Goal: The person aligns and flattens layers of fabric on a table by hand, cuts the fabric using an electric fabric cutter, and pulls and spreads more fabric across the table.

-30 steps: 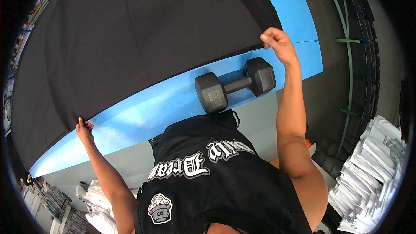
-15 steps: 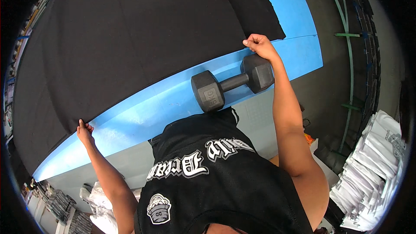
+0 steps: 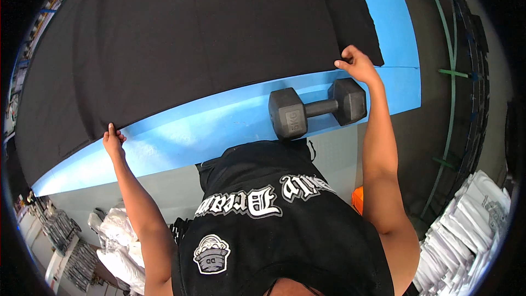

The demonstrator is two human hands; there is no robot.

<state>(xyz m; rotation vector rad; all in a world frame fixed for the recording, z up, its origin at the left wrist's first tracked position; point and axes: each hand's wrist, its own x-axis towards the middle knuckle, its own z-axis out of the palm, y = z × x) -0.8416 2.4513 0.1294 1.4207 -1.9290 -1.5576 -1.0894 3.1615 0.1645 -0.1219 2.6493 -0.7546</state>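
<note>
A large black cloth [image 3: 208, 27] lies spread over the blue tabletop [image 3: 164, 151], its near edge running along the table's near side. At the left, my left hand [image 3: 114, 141] pinches that edge between thumb and fingers. My right hand [image 3: 359, 67] is by the cloth's near right corner, its thumb and curled forefinger apart with a gap between them and no cloth visible in it. Just below the right hand, a black hexagonal dumbbell [image 3: 320, 108] rests on the bare blue strip, touching no fingers.
Stacks of white folded goods [image 3: 466, 230] stand at the lower right. White plastic-wrapped bundles [image 3: 120, 235] and dark grey packed items [image 3: 57, 222] are at the lower left. Green strips [image 3: 452, 74] run along the dark floor on the right.
The view has shifted, so the cloth and dumbbell sit farther right in the picture. My right thumb and forefinger have parted from their pinch at the cloth's edge; the left hand stays on the edge.
</note>
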